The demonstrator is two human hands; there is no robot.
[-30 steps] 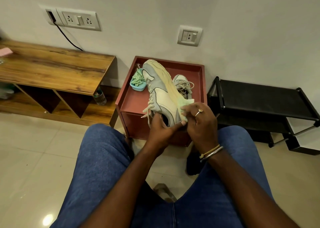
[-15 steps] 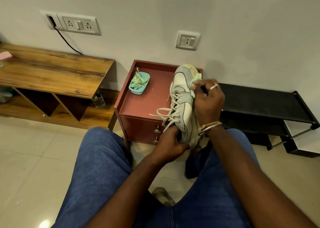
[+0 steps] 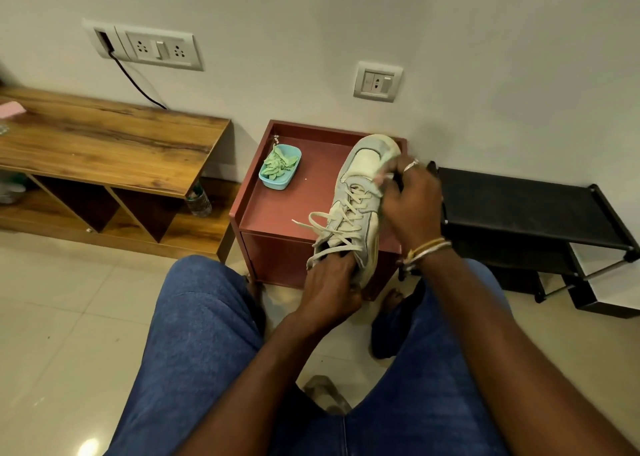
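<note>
A white and pale grey sneaker [image 3: 356, 199] with loose cream laces is held over the red side table [image 3: 277, 209], toe pointing away from me. My left hand [image 3: 332, 289] grips its heel end from below. My right hand [image 3: 408, 199] pinches a small pale green cloth [image 3: 388, 170] against the right side of the toe. Most of the cloth is hidden under the fingers. A ring and bangles are on the right hand and wrist.
A light blue tub [image 3: 280, 166] with green cloth pieces sits at the table's back left. A wooden bench [image 3: 114, 144] stands left, a black shoe rack [image 3: 526, 209] right. A water bottle [image 3: 199, 201] stands between bench and table. My jeans-clad knees fill the foreground.
The sneaker was turned from sole-up to laces-up and swung right. My right hand with the cloth went from the heel area up to the toe. The second shoe on the table is now hidden.
</note>
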